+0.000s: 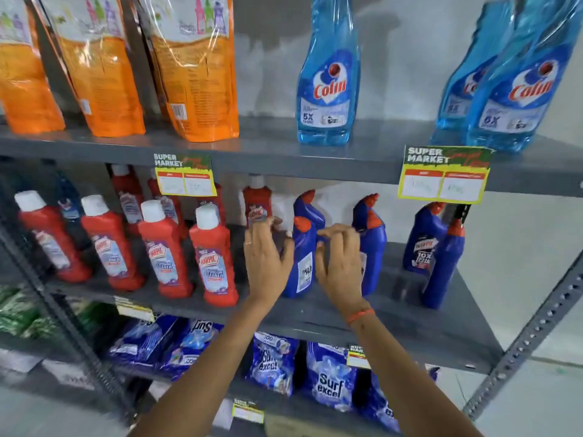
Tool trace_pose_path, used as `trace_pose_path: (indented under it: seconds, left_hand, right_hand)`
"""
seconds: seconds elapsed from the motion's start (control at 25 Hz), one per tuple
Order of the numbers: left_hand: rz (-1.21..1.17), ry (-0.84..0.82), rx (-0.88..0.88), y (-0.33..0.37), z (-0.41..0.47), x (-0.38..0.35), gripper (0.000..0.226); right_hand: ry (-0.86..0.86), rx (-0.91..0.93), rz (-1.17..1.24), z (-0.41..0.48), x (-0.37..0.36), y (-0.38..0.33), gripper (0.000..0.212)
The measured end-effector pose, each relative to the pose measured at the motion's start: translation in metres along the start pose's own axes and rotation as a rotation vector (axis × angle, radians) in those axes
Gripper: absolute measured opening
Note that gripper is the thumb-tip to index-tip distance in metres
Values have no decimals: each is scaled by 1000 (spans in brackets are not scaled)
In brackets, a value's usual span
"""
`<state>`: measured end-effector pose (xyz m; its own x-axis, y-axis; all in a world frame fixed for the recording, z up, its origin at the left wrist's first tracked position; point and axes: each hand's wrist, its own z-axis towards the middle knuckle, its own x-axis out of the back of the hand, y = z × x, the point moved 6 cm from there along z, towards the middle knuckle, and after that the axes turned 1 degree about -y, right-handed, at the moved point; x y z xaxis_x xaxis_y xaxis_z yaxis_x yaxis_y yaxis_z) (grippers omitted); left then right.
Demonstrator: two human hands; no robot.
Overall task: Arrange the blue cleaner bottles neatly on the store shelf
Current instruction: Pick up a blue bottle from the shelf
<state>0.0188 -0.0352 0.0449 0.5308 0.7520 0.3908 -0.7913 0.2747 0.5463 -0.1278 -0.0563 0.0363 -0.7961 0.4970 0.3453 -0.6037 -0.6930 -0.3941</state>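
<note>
1. Reaching up from the bottom edge, two bare forearms cross the blue detergent pouches (329, 386) on the lower shelf; orange thread band (361, 316) on the right wrist.
2. Left hand (266, 263) sits just left of the front dark blue plastic cleaner bottle with orange-red cap (303, 257), palm side against its flank, fingers spread loose and curled at the tips, not clamped on it.
3. Right hand (339, 266) sits on the right side of that same bottle, fingers bent, tips pinched near the bottle's neck; full closure cannot be told.
4. That bottle stands upright near the front of the grey metal middle shelf (410, 313), back label facing the camera.
5. Just right, partly behind the right hand, second blue cleaner bottle (373, 247), upright.
6. Behind these, two more blue bottles (307, 206) deeper on the shelf.
7. Far right, pair of blue bottles (441, 263), one with front label, well apart from the hands.
8. Left side of the same shelf: red cleaner bottles with white caps (214, 257), in rows.
9. Top shelf: light blue glass-cleaner bottles (328, 86) and orange pouches (195, 74); yellow price tags (441, 181) hang off its edge.
</note>
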Motion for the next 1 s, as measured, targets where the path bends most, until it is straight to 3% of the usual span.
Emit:
trace_pose_path:
  seconds: [0.16,0.24,0.32,0.6,0.92,1.0]
  left_hand:
    - [-116,-349,299,-65,-10,-55,55]
    - [-170,-497,347,-84,-8,-79,50]
    - [-230,-578,352,-95,-1,-94,47]
    - [-330,-584,352,-111,12,-114,35]
    - [-791,-607,550,-103,34,-115,14]
    - [-845,-558,604,-98,32,-119,26]
  right_hand:
    - [-507,-408,-79,-48,-75,70,52]
    - [-715,-539,-70,-67,-106,94,73]
    - [-807,-634,9,-77,-128,106,93]
    - [-683,-765,197,-92,-151,129,101]
    - [-573,-951,704,-70,-135,133,66]
    - [-495,-939,677,-64,-127,130,58]
